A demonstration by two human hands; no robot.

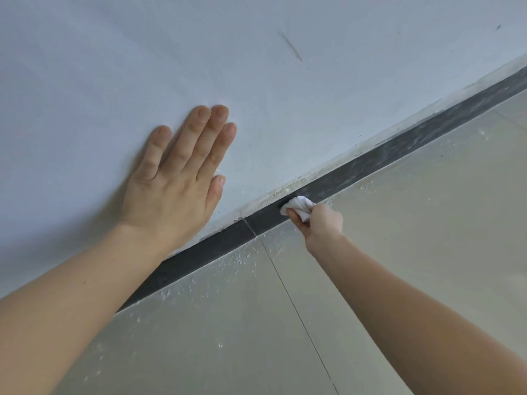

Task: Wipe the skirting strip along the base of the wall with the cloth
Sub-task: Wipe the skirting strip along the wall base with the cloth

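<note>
A dark grey skirting strip runs diagonally from lower left to upper right along the base of a white wall. My right hand is closed around a small bunched white cloth, which is pressed against the strip near the middle of the view. My left hand lies flat on the wall above the strip, fingers spread, holding nothing. The strip looks streaked and dusty to the right of the cloth and darker to its left.
Pale glossy floor tiles fill the lower right, with a thin grout line and white specks along the strip's foot. Chipped, yellowish paint edges the wall just above the strip. A dark scuff mark sits higher on the wall.
</note>
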